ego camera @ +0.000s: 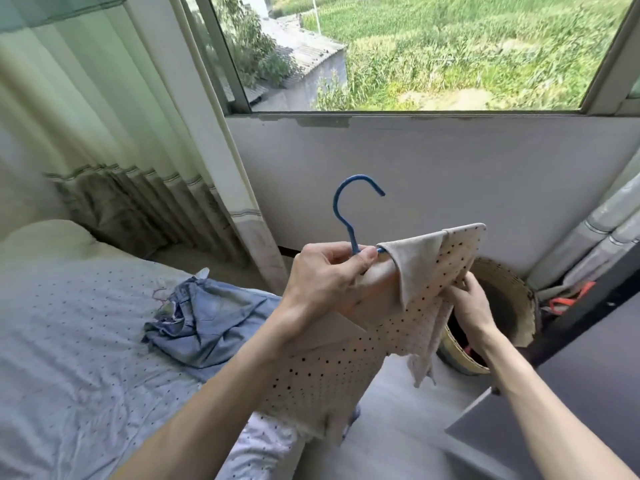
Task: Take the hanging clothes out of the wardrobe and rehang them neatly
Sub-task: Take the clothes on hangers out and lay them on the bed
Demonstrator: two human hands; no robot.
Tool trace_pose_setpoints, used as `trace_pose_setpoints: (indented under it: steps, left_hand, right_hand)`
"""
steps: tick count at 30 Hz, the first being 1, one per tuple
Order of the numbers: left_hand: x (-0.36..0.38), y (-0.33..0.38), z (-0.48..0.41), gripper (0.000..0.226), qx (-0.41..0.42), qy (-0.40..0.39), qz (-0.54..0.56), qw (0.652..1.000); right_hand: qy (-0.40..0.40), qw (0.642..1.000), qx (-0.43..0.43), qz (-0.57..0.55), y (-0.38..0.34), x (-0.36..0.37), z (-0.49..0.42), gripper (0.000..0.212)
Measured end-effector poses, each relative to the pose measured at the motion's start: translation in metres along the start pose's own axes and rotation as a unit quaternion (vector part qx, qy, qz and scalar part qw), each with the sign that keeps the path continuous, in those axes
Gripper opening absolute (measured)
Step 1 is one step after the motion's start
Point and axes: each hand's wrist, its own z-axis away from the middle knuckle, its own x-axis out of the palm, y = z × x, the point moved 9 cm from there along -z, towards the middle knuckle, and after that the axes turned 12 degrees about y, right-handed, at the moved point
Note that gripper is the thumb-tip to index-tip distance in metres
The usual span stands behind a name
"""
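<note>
A beige garment [346, 368] with small dark dots drapes over a blue hanger [346, 209], collar folded over one end, body hanging in loose folds. The hook stands upright. The left hand [325, 271] grips the hanger's neck; the right hand [467, 303] pinches the cloth. A crumpled blue denim garment [204, 320] lies on the bed [69, 341].

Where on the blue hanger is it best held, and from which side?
Probably the bare neck just under the hook of the blue hanger, from the left, where the left hand pinches it; the dotted shirt covers the arms.
</note>
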Motion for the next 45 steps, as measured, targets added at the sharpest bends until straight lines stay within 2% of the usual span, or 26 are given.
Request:
trace_pose_setpoints:
  steps: [7, 10, 13, 18, 22, 27, 29, 33, 38, 40, 45]
  left_hand:
    - [0.029, 0.008, -0.028, 0.022, -0.031, 0.011, 0.002, 0.999]
    - [0.029, 0.011, -0.045, 0.02, -0.044, 0.025, 0.021, 0.998]
    - [0.026, 0.013, -0.067, 0.025, -0.009, 0.054, -0.005, 0.998]
    - [-0.019, -0.032, -0.097, 0.045, -0.029, 0.096, -0.031, 0.994]
    - [-0.1, -0.081, -0.121, 0.052, -0.033, 0.168, -0.023, 0.985]
    - [-0.209, -0.144, -0.148, 0.043, -0.039, 0.237, 0.005, 0.971]
    - [-0.251, -0.18, -0.161, 0.039, -0.056, 0.255, 0.007, 0.965]
    - [-0.335, -0.274, -0.188, 0.04, -0.119, 0.295, 0.013, 0.948]
    - [-0.412, -0.393, -0.21, 0.035, -0.214, 0.301, -0.043, 0.928]
    - [-0.434, -0.442, -0.215, 0.043, -0.26, 0.293, -0.08, 0.916]
    - [-0.452, -0.54, -0.216, 0.045, -0.338, 0.265, -0.099, 0.898]
  right_hand:
    - [0.025, 1.0, -0.003, 0.019, 0.011, -0.009, -0.03, 0.017]
    - [0.05, 0.998, -0.007, 0.044, 0.007, -0.009, -0.039, 0.026]
    - [0.077, 0.995, -0.006, 0.069, 0.0, -0.005, -0.044, 0.034]
    - [0.017, 0.99, -0.008, 0.137, 0.005, 0.045, -0.041, 0.035]
    - [-0.039, 0.971, 0.002, 0.235, 0.024, 0.104, -0.031, 0.03]
    - [-0.1, 0.947, 0.006, 0.306, 0.046, 0.198, -0.008, 0.023]
    - [-0.122, 0.939, 0.002, 0.321, 0.049, 0.242, 0.001, 0.018]
    - [-0.159, 0.92, -0.018, 0.357, 0.05, 0.339, 0.014, 0.019]
    - [-0.191, 0.882, -0.029, 0.429, 0.054, 0.441, 0.02, 0.011]
    - [-0.196, 0.864, -0.037, 0.463, 0.057, 0.474, 0.018, 0.008]
    - [-0.25, 0.812, -0.048, 0.526, 0.083, 0.543, 0.027, 0.006]
